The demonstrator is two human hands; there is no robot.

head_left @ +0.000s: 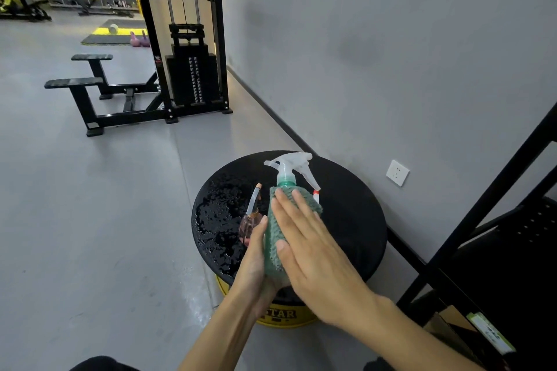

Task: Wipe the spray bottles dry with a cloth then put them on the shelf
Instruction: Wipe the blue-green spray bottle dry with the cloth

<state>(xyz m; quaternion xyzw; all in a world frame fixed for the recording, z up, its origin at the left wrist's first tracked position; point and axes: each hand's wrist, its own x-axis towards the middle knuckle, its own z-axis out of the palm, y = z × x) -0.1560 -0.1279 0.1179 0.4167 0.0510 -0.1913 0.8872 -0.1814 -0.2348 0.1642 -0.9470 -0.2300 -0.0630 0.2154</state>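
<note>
A green spray bottle (284,182) with a white trigger head is held upright above a round black stool top (355,220). A green textured cloth (304,200) wraps its body. My left hand (259,262) grips the bottle low down from the left, thumb up along its side. My right hand (313,250) lies flat with straight fingers on the cloth, pressing it against the bottle. A small pink spray bottle (251,220) with a clear cap stands on the stool just left of the green one, partly behind my left thumb.
Water drops cover the stool top's left half; its base is yellow (286,318). A black shelf frame (482,235) stands at the right with a box (470,331) low down. A wall socket (397,172) is behind. A weight machine (193,75) stands farther back.
</note>
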